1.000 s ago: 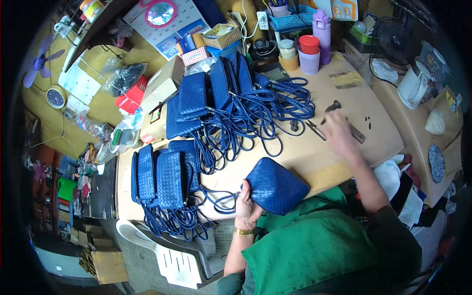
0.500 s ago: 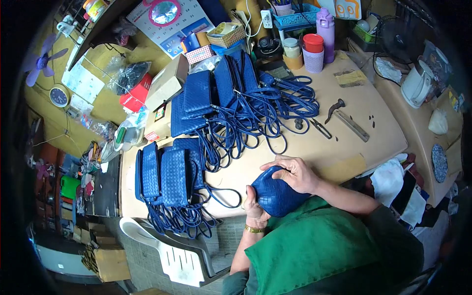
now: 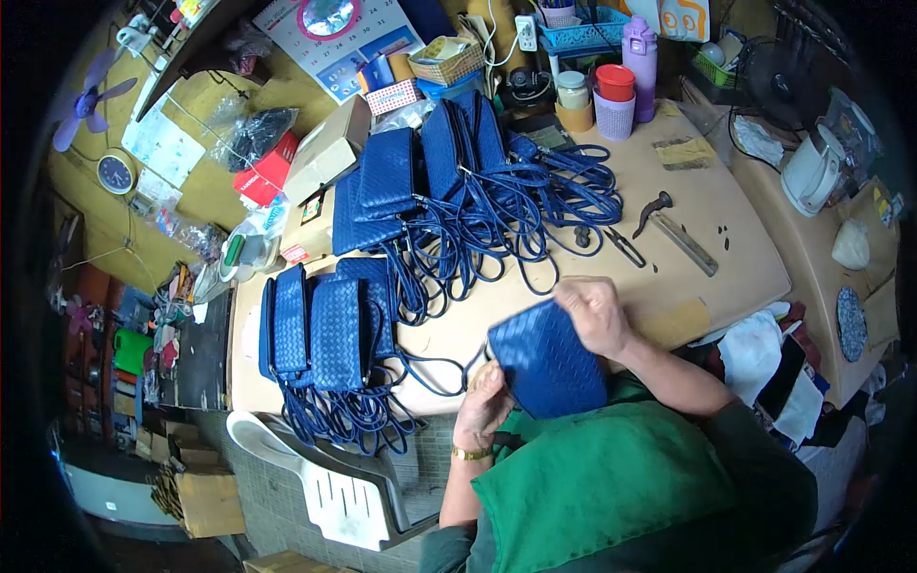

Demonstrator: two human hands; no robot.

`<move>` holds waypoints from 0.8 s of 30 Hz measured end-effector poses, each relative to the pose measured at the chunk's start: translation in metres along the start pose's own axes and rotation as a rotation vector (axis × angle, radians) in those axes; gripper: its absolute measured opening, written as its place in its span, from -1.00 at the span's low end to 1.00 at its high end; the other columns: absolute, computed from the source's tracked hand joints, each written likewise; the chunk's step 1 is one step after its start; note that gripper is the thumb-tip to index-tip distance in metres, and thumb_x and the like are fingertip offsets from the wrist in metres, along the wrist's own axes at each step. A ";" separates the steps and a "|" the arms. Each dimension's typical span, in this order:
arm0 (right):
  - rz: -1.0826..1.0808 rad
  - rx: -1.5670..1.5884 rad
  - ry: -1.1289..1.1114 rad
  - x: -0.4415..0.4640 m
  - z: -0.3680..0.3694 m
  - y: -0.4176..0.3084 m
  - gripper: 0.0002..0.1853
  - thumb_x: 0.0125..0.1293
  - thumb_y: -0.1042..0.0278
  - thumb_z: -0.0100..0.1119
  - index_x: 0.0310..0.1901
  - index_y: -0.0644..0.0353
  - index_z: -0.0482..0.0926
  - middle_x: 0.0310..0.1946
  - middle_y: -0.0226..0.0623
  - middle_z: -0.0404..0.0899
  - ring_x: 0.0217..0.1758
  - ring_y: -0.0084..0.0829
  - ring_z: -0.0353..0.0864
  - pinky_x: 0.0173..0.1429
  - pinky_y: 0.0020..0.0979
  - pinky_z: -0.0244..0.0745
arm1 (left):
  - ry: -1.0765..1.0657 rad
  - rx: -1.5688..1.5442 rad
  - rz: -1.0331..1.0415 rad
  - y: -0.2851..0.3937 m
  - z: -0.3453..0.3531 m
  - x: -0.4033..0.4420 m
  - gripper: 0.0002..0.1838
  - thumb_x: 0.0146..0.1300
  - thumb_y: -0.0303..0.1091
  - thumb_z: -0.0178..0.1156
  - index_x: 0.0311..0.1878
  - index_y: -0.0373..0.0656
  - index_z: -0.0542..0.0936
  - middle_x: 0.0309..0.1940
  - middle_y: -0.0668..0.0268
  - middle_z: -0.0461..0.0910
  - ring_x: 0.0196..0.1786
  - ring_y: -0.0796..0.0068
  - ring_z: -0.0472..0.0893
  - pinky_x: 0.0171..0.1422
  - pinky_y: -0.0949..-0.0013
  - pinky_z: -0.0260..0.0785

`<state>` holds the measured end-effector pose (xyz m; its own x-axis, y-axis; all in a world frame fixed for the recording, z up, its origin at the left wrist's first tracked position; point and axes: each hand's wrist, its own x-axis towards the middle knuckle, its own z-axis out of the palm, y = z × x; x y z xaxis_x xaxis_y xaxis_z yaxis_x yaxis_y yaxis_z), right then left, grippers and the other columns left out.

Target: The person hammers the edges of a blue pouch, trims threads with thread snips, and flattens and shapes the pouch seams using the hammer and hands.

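Observation:
A blue woven-pattern pouch is held over the front edge of the table, its broad face turned up. My right hand is closed on its upper right corner, fingers curled in. Along the left edge, my left hand grips it near the zipper end, thumb up; a gold watch is on that wrist. Close to the left hand, a thin blue strap loops over the table edge. A green apron covers my lap beneath the pouch.
Blue pouches with tangled straps lie left, and more pouches are piled behind. A hammer, nippers and a wooden bar lie to the right. A white plastic chair stands below the table's left corner.
The pouch has turned from a bulging, smooth-grained side to its flat woven face. My right hand has shifted up and right into a tighter grip; my left hand has moved slightly left.

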<state>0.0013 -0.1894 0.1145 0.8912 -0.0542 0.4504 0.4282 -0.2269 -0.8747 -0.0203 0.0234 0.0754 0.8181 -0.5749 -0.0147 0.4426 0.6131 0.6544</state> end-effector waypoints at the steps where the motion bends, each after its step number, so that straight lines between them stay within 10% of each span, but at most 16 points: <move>1: 0.203 0.169 0.105 -0.004 -0.002 0.004 -0.49 0.47 0.12 0.02 -0.62 0.26 0.30 -0.68 -0.25 0.33 -0.63 -0.32 0.27 -0.46 -0.26 0.18 | 0.001 -0.003 0.002 0.004 0.009 0.002 -0.53 0.37 -0.20 0.19 0.22 -0.29 0.44 0.05 0.25 0.59 0.14 0.42 0.54 0.25 0.32 0.38; 3: 0.296 0.026 0.029 -0.003 -0.009 0.014 -0.58 0.41 0.09 0.10 -0.49 0.28 0.49 -0.56 -0.24 0.51 -0.51 -0.17 0.45 -0.33 -0.23 0.33 | 0.193 0.436 0.174 0.011 0.025 0.009 -0.65 0.41 -0.31 0.13 0.17 -0.29 0.50 0.02 0.30 0.59 0.08 0.50 0.53 0.20 0.40 0.37; 6: -0.248 -0.328 0.035 0.009 -0.013 -0.029 -0.49 0.24 -0.01 0.26 0.01 0.29 0.57 -0.27 -0.19 0.61 -0.11 -0.09 0.59 0.11 -0.18 0.39 | 0.238 0.971 0.330 0.043 0.055 0.014 -0.78 0.38 -0.45 0.12 -0.01 -0.37 0.58 -0.17 0.22 0.64 -0.10 0.45 0.59 0.05 0.42 0.40; 9: -0.232 -0.251 -0.248 0.012 -0.023 -0.053 -0.56 0.15 0.14 0.37 -0.05 0.30 0.60 -0.26 -0.14 0.64 -0.14 -0.09 0.62 0.05 -0.20 0.44 | -0.038 1.625 0.571 0.060 0.082 0.025 -0.78 0.22 -0.50 0.20 -0.07 -0.35 0.60 -0.28 0.06 0.61 -0.22 0.08 0.61 -0.11 0.28 0.46; 12: 0.077 0.087 -0.127 0.003 -0.019 -0.014 -0.83 0.19 0.56 0.25 -0.17 0.37 0.62 -0.33 -0.30 0.68 -0.29 -0.50 0.62 -0.17 -0.46 0.51 | 0.025 1.832 0.461 0.061 0.094 0.027 -0.80 0.15 -0.37 0.30 -0.16 -0.18 0.66 -0.41 0.16 0.57 -0.36 0.16 0.57 -0.24 0.22 0.40; 16: 0.172 0.283 0.098 -0.023 -0.051 0.059 -0.88 0.30 0.47 0.24 -0.19 0.32 0.59 -0.41 -0.52 0.58 -0.32 -0.73 0.46 -0.20 -0.61 0.41 | 0.242 2.088 0.544 0.057 0.038 0.009 -0.65 -0.07 -0.17 0.49 -0.23 -0.11 0.66 -0.06 0.15 0.52 -0.05 0.14 0.48 0.14 0.07 0.19; 20: 0.325 0.359 -0.044 -0.040 -0.053 0.069 -0.82 0.33 0.44 0.22 -0.10 0.33 0.55 -0.27 -0.47 0.58 -0.19 -0.69 0.47 -0.02 -0.58 0.39 | 0.263 0.981 0.150 0.015 -0.028 0.006 -0.77 0.19 -0.52 0.33 -0.12 -0.19 0.51 -0.09 0.26 0.54 -0.06 0.46 0.53 0.03 0.44 0.40; 24: 0.345 0.264 -0.109 -0.037 -0.058 0.056 -0.81 0.33 0.40 0.23 -0.10 0.30 0.56 -0.30 -0.51 0.56 -0.22 -0.71 0.43 -0.06 -0.57 0.37 | 0.418 0.717 0.281 0.004 -0.005 0.013 -0.57 0.19 -0.62 0.29 0.13 -0.30 0.45 -0.09 0.25 0.56 -0.05 0.54 0.56 0.09 0.50 0.41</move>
<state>-0.0160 -0.2568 0.0590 0.9931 0.0227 0.1148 0.1137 0.0435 -0.9926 -0.0066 0.0211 0.0736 0.9920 -0.1215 0.0346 -0.0183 0.1331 0.9909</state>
